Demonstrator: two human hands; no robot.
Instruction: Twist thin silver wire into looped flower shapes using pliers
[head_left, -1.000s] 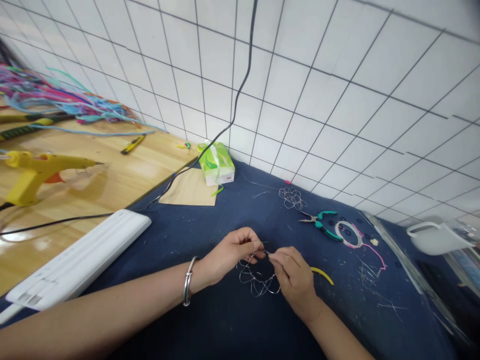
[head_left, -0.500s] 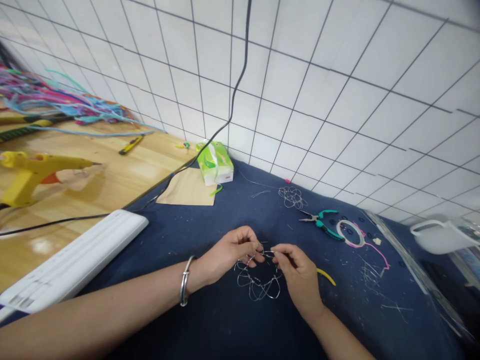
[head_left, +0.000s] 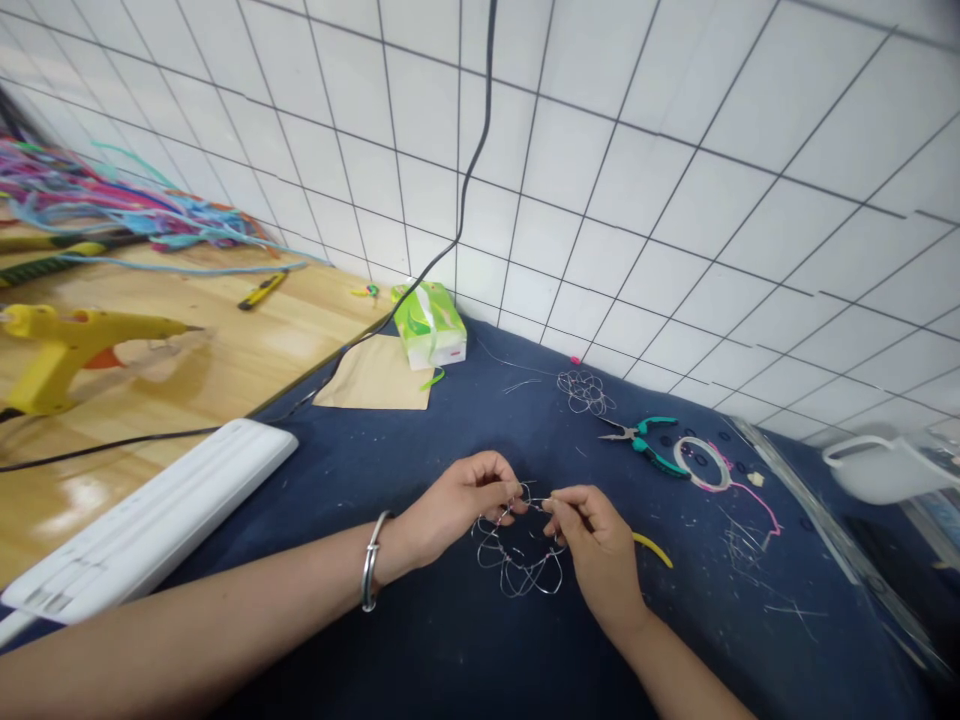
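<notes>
At the left edge, on the pale wooden table [head_left: 225, 345], lies a yellow glue gun [head_left: 67, 345], with a white power strip [head_left: 157, 515] just below it on the blue cloth [head_left: 360, 480]. Past the tissue pack [head_left: 431, 325], the left hand [head_left: 469, 505] pinches the upper left of a wire ring [head_left: 517, 575] between thumb and forefinger; its other fingers curl beneath, partly hidden. The ring, edged with thin loops, hangs between the two hands, near the front of the cloth; whether it touches the cloth I cannot tell. A second looped wire [head_left: 583, 392] lies farther back. The right hand [head_left: 596, 540] has thumb and forefinger pressed together on a thin bit of wire at the ring's top.

The step in hand seems to be working the wire at that upper gap, perhaps joining its ends. The next move probably calls for a firm left pinch while the right fingertips bend or twist the wire without squashing the loops. To the right, green-handled pliers [head_left: 637, 440] and wire scraps [head_left: 742, 545] lie apart from the hands.
</notes>
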